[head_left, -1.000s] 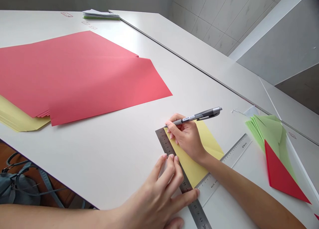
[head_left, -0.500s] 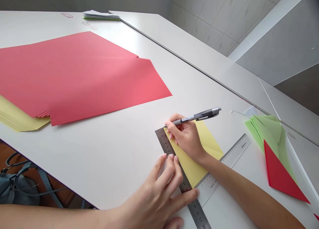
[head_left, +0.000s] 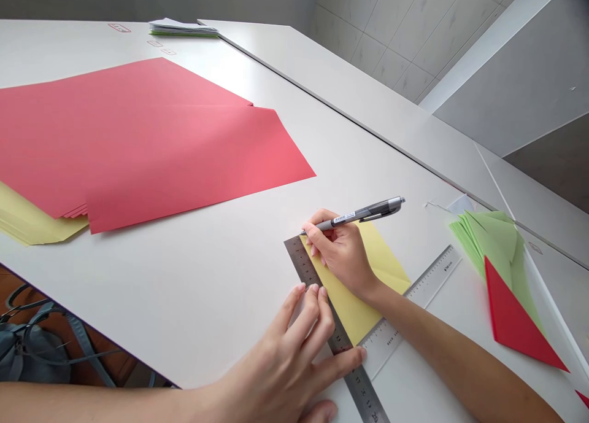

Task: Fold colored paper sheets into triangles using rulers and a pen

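Note:
My right hand (head_left: 343,251) is closed around a grey and black pen (head_left: 368,213). The pen's tip is at the top corner of a yellow sheet of paper (head_left: 345,303), beside the end of a steel ruler (head_left: 299,260). The ruler lies along the sheet's left edge. My left hand (head_left: 299,343) has its fingers spread, their tips pressing on the steel ruler, the little finger reaching across it. A clear plastic ruler (head_left: 432,275) lies along the sheet's lower right edge, partly hidden by my right forearm.
Large red sheets (head_left: 184,153) lie at the left over yellow paper (head_left: 37,223). Folded green paper (head_left: 497,245) and a red paper triangle (head_left: 519,325) are at the right. A paper stack (head_left: 184,28) stands at the back. A blue bag (head_left: 34,349) is below the table's edge.
The whole view has shifted very slightly. Both hands, the pen and the rulers keep their places relative to the yellow sheet.

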The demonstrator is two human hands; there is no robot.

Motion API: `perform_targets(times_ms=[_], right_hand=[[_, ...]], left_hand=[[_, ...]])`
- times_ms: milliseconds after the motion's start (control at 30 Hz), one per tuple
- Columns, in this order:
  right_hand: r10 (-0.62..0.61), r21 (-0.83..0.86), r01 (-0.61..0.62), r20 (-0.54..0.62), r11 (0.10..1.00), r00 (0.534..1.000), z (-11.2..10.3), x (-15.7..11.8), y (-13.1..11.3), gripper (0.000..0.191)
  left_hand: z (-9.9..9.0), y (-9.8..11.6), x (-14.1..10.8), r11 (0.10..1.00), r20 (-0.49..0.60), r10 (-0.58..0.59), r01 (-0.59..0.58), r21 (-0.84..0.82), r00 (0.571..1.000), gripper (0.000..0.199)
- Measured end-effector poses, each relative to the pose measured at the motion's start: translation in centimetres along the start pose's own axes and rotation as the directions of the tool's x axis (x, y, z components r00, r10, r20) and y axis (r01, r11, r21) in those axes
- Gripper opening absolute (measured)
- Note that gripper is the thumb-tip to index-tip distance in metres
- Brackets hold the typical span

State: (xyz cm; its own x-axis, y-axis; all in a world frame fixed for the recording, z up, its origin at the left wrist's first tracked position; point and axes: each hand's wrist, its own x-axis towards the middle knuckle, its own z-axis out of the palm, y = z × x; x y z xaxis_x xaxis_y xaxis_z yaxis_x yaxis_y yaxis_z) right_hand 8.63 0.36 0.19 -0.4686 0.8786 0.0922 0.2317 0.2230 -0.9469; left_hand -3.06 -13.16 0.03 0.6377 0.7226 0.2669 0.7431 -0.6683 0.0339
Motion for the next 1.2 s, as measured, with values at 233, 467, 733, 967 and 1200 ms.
perform_targets(times_ms=[233, 467, 733, 967, 1200], right_hand=[[-0.005, 0.013, 0.005, 0.004, 1.000, 1.000, 0.0, 0.0, -0.2, 0.023], [-0.016, 0.019, 0.017, -0.029, 1.000, 0.999, -0.1, 0.2, -0.5, 0.023], [-0.071, -0.002, 0.071, -0.033, 0.997, 0.997, -0.5, 0.6, -0.3, 0.027], [-0.073, -0.034, 0.073, -0.006, 0.997, 0.997, -0.8, 0.9, -0.7, 0.035], [-0.083, -0.022, 0.083, -0.002, 0.996, 0.997, -0.9, 0.9, -0.8, 0.034]], left_hand=[[-0.8, -0.3, 0.1, 0.998, 0.048, 0.006, -0.003, -0.062, 0.999, 0.046], [-0.7, -0.2, -0.2, 0.992, 0.040, -0.025, 0.030, -0.126, 0.999, 0.053], [0.1, -0.6, 0.1, 0.990, 0.007, 0.009, -0.008, -0.142, 1.000, 0.056], [0.2, -0.7, 0.2, 0.988, 0.035, 0.035, -0.029, -0.155, 0.999, 0.058], [0.0, -0.8, 0.5, 0.993, 0.034, 0.044, -0.040, -0.109, 0.998, 0.059]])
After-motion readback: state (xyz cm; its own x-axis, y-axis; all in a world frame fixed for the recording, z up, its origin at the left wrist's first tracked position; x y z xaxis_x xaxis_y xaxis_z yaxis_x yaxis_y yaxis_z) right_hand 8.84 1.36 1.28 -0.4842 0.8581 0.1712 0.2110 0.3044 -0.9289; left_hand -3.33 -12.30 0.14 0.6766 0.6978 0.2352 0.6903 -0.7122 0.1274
